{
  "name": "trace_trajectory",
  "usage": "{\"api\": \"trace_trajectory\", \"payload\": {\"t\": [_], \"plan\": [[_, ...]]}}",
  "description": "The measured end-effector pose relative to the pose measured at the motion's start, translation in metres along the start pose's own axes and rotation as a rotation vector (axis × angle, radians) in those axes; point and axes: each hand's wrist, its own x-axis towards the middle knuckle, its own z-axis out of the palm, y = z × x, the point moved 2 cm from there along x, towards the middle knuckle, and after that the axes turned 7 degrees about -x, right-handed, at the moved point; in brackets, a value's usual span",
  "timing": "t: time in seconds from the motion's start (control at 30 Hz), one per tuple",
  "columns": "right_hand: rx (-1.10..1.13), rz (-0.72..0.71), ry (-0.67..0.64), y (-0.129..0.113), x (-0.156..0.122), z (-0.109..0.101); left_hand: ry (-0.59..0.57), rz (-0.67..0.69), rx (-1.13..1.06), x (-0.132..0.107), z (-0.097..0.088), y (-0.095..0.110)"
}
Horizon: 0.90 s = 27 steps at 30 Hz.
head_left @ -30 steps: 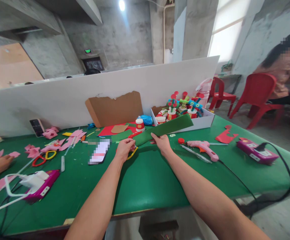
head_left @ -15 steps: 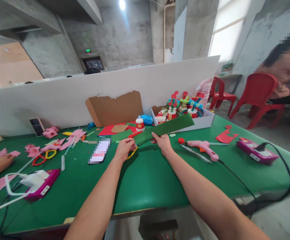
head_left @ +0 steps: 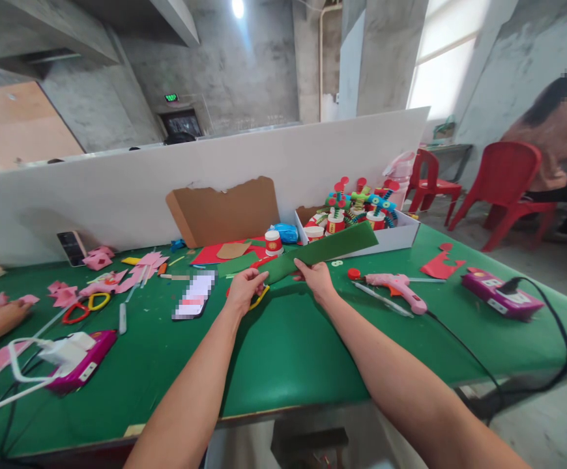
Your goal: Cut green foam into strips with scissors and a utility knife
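Note:
A long dark green paper strip (head_left: 332,249) is stretched between my hands above the table, slanting up to the right. My left hand (head_left: 245,288) pinches its left end. Further along, my right hand (head_left: 317,279) grips the lower edge between thumb and fingers, and the rest of the strip reaches past it. Just beneath my left hand a yellow scissor handle (head_left: 260,298) shows; the hand hides most of the scissors. Beyond the strip stands a red and white paper cup (head_left: 274,243). Red and green paper sheets (head_left: 237,264) lie behind my left hand.
A pink glue gun (head_left: 398,290) with a cord and a purple power strip (head_left: 501,296) lie right. A white box (head_left: 398,236) of spring-and-cup figures stands behind. At left are a phone (head_left: 195,296), scissors (head_left: 88,309), another power strip (head_left: 85,368) and another person's hand (head_left: 4,322).
The green strip and my hands have shifted very slightly, with both grips kept. At far right, the seated person has changed posture.

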Motion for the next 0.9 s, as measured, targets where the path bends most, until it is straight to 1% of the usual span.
{"api": "trace_trajectory", "payload": {"t": [0.1, 0.2, 0.47, 0.63, 0.73, 0.9], "plan": [[-0.009, 0.004, -0.004, 0.0013, 0.0005, 0.0006, -0.008, 0.013, 0.04, 0.0018, -0.0016, -0.0023], [-0.004, 0.003, 0.005, 0.001, 0.0013, 0.0004, -0.025, -0.003, 0.047, 0.0021, -0.002, -0.0019], [0.001, 0.007, 0.021, 0.0009, 0.0026, -0.0005, -0.066, -0.046, 0.02, 0.0006, -0.0014, -0.0005], [-0.009, -0.008, 0.027, 0.002, 0.0034, -0.002, -0.066, -0.061, -0.016, 0.0009, -0.0015, -0.0026], [-0.008, -0.01, 0.043, 0.0009, 0.0042, -0.004, -0.045, -0.066, -0.028, 0.0013, -0.0018, -0.0025], [0.015, 0.008, 0.066, -0.004, 0.0059, -0.0081, 0.04, -0.085, -0.031, 0.0016, -0.0049, 0.002]]}}
